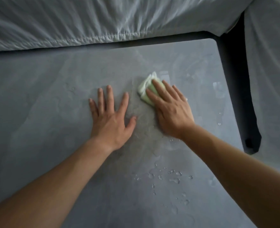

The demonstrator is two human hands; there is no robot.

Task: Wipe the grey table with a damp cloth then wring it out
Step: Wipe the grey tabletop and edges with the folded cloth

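Observation:
The grey table [45, 99] fills most of the view. A folded pale green cloth [146, 87] lies on it right of centre. My right hand [170, 109] presses flat on the cloth, fingers covering its near half. My left hand [111, 117] rests flat on the bare tabletop just left of the cloth, fingers spread, holding nothing. Wet streaks show around and behind the cloth, and water drops [173, 176] sit on the near part of the table between my forearms.
A grey-covered sofa or bed [103, 22] runs along the table's far edge. Another grey-covered piece [270, 79] stands to the right, with a dark gap [244, 89] between it and the table's right edge.

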